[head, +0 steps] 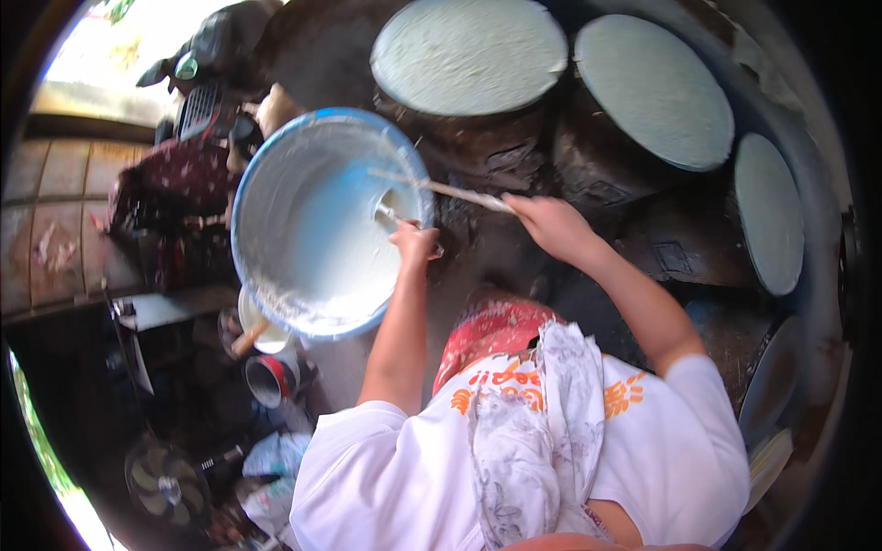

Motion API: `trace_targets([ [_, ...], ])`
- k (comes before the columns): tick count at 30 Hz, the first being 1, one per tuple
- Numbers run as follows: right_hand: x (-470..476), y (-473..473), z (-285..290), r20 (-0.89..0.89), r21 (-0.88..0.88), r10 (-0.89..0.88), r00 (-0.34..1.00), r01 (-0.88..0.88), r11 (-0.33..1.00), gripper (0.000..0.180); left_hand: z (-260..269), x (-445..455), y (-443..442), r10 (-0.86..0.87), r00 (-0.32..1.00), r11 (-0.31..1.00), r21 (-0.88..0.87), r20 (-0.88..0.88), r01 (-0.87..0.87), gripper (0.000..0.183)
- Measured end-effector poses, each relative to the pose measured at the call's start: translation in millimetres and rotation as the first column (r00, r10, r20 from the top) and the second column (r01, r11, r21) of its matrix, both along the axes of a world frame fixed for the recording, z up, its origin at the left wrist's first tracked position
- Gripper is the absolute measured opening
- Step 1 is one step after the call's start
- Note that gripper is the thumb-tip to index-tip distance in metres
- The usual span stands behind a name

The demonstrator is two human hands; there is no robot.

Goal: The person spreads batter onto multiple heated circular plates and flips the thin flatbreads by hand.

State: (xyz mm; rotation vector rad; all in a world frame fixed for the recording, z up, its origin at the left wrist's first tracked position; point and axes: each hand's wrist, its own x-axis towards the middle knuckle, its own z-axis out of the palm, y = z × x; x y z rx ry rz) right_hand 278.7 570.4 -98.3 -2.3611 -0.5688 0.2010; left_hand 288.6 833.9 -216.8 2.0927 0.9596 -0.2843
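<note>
A large blue plastic tub holds white batter, with dried white residue on its inner wall. My left hand grips the handle of a ladle at the tub's right side; the bowl of the ladle is inside the tub. My right hand is closed around a thin wooden stick, whose blurred far end reaches over the tub's rim. Beyond my hands are round pans covered with pale batter: one at the top, one at the upper right and one at the far right.
Dark stoves stand under the pans. A round dark plate lies at the lower right. At the left are a white bucket, a metal can, an electric fan and a person in dark red patterned clothing.
</note>
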Motion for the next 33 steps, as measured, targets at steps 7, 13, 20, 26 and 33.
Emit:
trace_targets([
  [7, 129, 197, -40, -0.177, -0.552, 0.061, 0.982, -0.15, 0.82, 0.025, 2, -23, 139, 0.265, 0.958, 0.85, -0.495, 0.111, -0.178, 0.047],
  [13, 80, 191, -28, -0.217, -0.561, 0.019, 0.976, -0.14, 0.816, 0.024, -2, -16, 145, 0.351, 0.905, 0.433, -0.815, -0.24, -0.385, 0.035],
  [20, 79, 202, -12, -0.258, -0.532, -0.082, 0.963, -0.07, 0.844, 0.028, -20, 43, 181, 0.034, 0.996, 0.845, -0.534, 0.086, 0.018, 0.057],
  [26, 37, 204, -68, -0.396, -0.422, -0.233, 0.888, 0.05, 0.905, 0.034, -70, 29, 116, 0.481, 0.858, 0.331, -0.869, -0.18, -0.368, 0.053],
  [33, 29, 198, -42, -0.423, -0.291, -0.265, 0.867, 0.147, 0.945, 0.029, -99, 47, 121, 0.422, 0.788, -0.281, -0.891, -0.449, -0.357, 0.034],
])
